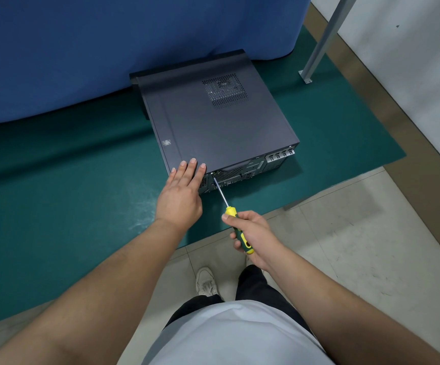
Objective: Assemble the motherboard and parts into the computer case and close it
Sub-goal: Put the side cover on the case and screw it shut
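One computer case (pixel 213 122) (its cover panel on), one yellow-and-green screwdriver (pixel 236 225), two hands, the left hand (pixel 180 194) and the right hand (pixel 255 237), one green mat (pixel 55 193), one metal post (pixel 324 35) and one shoe (pixel 206 281) are counted.

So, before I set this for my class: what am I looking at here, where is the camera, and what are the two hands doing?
The one picture comes from a camera on a person's head, looking down at their own arms. A dark computer case, its cover on, lies flat on a green mat. The left hand rests flat-fingered on the case's near corner. The right hand grips a yellow-and-green screwdriver, whose tip meets the case's rear edge; any screw there is too small to see.
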